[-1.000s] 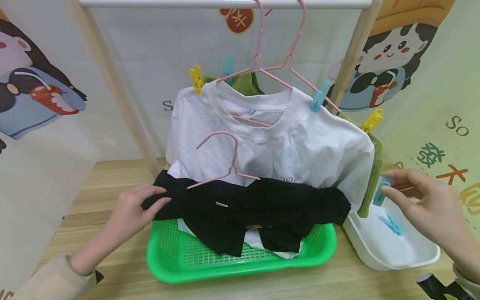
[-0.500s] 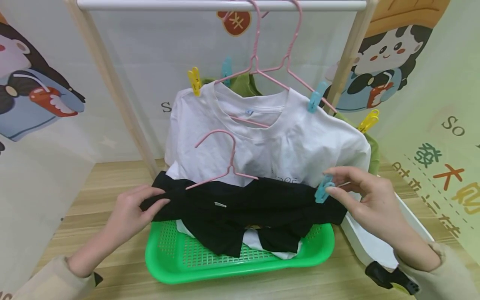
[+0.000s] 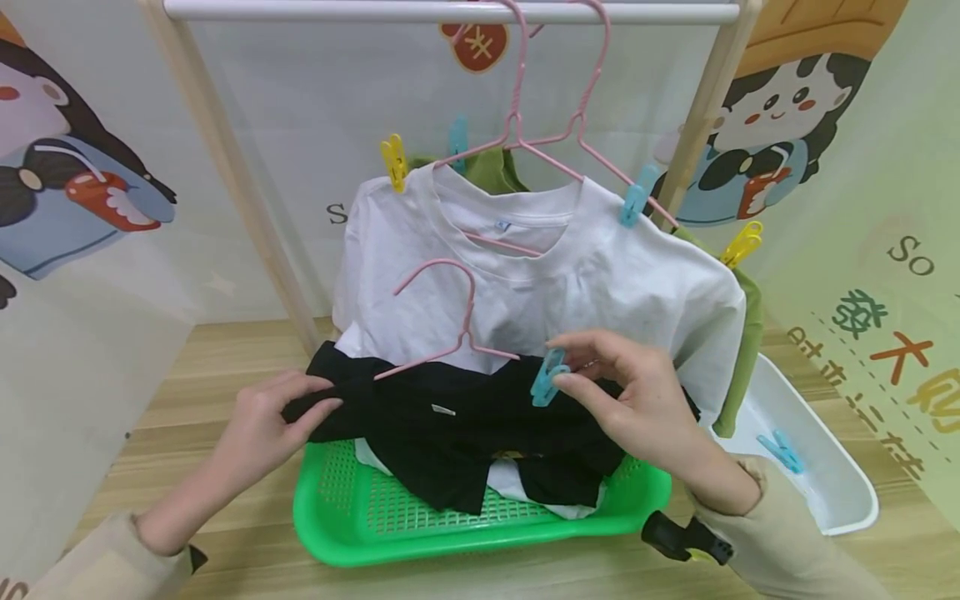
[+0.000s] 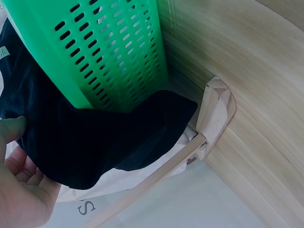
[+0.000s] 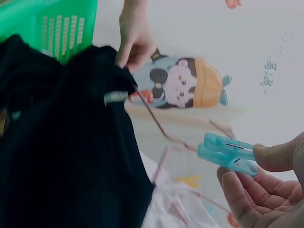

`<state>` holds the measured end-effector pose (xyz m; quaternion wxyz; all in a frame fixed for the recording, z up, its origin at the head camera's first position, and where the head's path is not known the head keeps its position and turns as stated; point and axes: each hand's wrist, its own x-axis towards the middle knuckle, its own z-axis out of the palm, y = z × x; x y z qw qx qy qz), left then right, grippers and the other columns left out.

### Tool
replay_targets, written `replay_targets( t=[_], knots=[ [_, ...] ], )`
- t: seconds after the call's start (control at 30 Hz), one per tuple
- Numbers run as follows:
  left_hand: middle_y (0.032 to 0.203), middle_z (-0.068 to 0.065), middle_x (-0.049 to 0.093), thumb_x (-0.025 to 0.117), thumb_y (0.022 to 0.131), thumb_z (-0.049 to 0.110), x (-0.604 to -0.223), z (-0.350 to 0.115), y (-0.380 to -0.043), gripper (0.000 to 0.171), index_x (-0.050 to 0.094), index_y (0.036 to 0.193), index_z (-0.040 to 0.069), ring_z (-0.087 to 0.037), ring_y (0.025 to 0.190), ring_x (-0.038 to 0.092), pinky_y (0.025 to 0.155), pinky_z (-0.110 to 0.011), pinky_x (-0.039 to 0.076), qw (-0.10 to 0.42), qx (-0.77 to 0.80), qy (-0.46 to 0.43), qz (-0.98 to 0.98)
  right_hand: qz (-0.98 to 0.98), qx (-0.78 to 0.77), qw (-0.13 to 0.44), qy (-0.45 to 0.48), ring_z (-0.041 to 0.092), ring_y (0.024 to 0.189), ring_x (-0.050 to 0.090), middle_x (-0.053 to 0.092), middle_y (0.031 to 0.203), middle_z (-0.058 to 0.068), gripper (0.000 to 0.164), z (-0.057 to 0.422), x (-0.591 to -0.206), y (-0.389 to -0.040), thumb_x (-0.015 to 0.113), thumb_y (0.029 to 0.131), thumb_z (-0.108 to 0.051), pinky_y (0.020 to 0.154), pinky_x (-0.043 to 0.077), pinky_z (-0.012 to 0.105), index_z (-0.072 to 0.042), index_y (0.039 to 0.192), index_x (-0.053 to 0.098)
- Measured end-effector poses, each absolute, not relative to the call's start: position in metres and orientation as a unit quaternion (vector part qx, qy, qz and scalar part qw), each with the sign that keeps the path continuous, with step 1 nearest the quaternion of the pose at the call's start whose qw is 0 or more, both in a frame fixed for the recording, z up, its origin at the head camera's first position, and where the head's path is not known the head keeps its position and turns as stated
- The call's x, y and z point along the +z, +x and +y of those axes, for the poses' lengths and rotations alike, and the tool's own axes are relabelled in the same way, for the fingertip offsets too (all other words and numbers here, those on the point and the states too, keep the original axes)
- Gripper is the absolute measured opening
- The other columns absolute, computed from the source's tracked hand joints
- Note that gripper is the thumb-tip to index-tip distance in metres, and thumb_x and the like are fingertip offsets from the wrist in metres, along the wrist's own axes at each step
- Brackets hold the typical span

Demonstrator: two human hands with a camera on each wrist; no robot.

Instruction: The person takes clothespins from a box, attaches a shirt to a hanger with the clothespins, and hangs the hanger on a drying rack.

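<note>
My left hand (image 3: 270,417) pinches the left shoulder of a black shirt (image 3: 435,433), thumb in front and fingers behind, as the left wrist view also shows. A pink hanger (image 3: 468,325) sits inside that shirt, its hook standing free above the collar. In my right hand (image 3: 637,392) a blue clothespin (image 3: 550,377) is pinched between thumb and fingers, held in front of the shirt's upper edge right of the hanger's neck. The right wrist view shows this clothespin (image 5: 227,153) apart from the black cloth.
Behind hangs a white T-shirt (image 3: 645,292) on a rack rail (image 3: 300,10), with yellow and blue clothespins; a green garment (image 3: 738,358) hangs farther back. A green basket (image 3: 480,546) with clothes stands below. At right, a white tray (image 3: 840,500) holds another blue clothespin (image 3: 782,451).
My right hand has moved left from above the white tray to in front of the black shirt, carrying the blue clothespin. The left hand keeps its grip on the shirt's shoulder.
</note>
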<state>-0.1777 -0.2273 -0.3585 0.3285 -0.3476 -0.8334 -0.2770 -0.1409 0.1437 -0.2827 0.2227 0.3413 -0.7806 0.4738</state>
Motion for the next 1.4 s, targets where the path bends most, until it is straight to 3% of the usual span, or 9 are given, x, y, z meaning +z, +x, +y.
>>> replay_targets(
  t=[0.13, 0.23, 0.7, 0.97, 1.13, 1.23, 1.4],
  knots=[
    [0.076, -0.004, 0.068, 0.077, 0.062, -0.004, -0.355, -0.227, -0.176, 0.023, 0.07, 0.083, 0.001, -0.018, 0.066, 0.064, 0.059, -0.022, 0.049, 0.321, -0.271, -0.34, -0.841, -0.762, 0.494, 0.199, 0.368, 0.014, 0.076, 0.064, 0.068, 0.085, 0.006, 0.028, 0.125, -0.289, -0.145, 0.068, 0.077, 0.012, 0.067, 0.054, 0.024, 0.003, 0.103, 0.064],
    [0.077, -0.004, 0.068, 0.077, 0.061, -0.005, -0.353, -0.226, -0.175, 0.024, 0.07, 0.083, 0.001, -0.018, 0.067, 0.064, 0.06, -0.022, 0.049, 0.315, -0.27, -0.336, -0.846, -0.748, 0.502, 0.188, 0.391, 0.015, 0.076, 0.065, 0.068, 0.085, 0.008, 0.027, 0.108, -0.292, -0.149, 0.068, 0.078, 0.01, 0.068, 0.054, 0.025, 0.003, 0.104, 0.063],
    [0.075, -0.004, 0.067, 0.076, 0.069, -0.001, -0.351, -0.226, -0.174, 0.016, 0.07, 0.083, 0.001, -0.015, 0.065, 0.062, 0.058, -0.017, 0.046, 0.303, -0.287, -0.34, -0.842, -0.73, 0.507, 0.146, 0.435, 0.011, 0.077, 0.064, 0.068, 0.087, 0.008, 0.018, 0.036, -0.282, -0.162, 0.068, 0.082, 0.003, 0.071, 0.052, 0.018, 0.003, 0.1, 0.064],
    [0.076, -0.003, 0.066, 0.077, 0.068, -0.003, -0.35, -0.228, -0.172, 0.02, 0.07, 0.086, 0.002, -0.011, 0.063, 0.058, 0.056, -0.015, 0.043, 0.301, -0.291, -0.347, -0.839, -0.734, 0.481, 0.163, 0.451, 0.009, 0.073, 0.062, 0.068, 0.083, 0.007, 0.014, 0.006, -0.279, -0.171, 0.069, 0.081, 0.002, 0.07, 0.048, 0.012, 0.002, 0.095, 0.065],
    [0.077, -0.003, 0.066, 0.074, 0.08, 0.012, -0.349, -0.23, -0.172, 0.013, 0.07, 0.087, 0.002, -0.01, 0.063, 0.057, 0.054, -0.015, 0.043, 0.3, -0.295, -0.351, -0.836, -0.739, 0.461, 0.168, 0.462, 0.008, 0.07, 0.06, 0.069, 0.084, 0.007, 0.013, -0.01, -0.282, -0.179, 0.069, 0.081, 0.002, 0.067, 0.045, 0.009, 0.001, 0.093, 0.066],
    [0.076, -0.003, 0.066, 0.077, 0.076, 0.006, -0.348, -0.23, -0.171, 0.013, 0.07, 0.087, 0.001, -0.009, 0.061, 0.057, 0.052, -0.015, 0.043, 0.302, -0.293, -0.353, -0.836, -0.752, 0.443, 0.163, 0.46, 0.01, 0.069, 0.061, 0.069, 0.084, 0.007, 0.012, -0.017, -0.286, -0.183, 0.07, 0.081, 0.001, 0.066, 0.043, 0.009, 0.001, 0.093, 0.065],
    [0.079, -0.002, 0.066, 0.078, 0.061, -0.012, -0.346, -0.23, -0.168, 0.032, 0.07, 0.089, 0.001, -0.011, 0.064, 0.059, 0.055, -0.014, 0.044, 0.298, -0.287, -0.354, -0.839, -0.764, 0.435, 0.147, 0.453, 0.013, 0.071, 0.064, 0.07, 0.083, 0.008, 0.012, -0.022, -0.29, -0.187, 0.07, 0.081, 0.001, 0.066, 0.043, 0.009, 0.001, 0.093, 0.065]
  ],
)
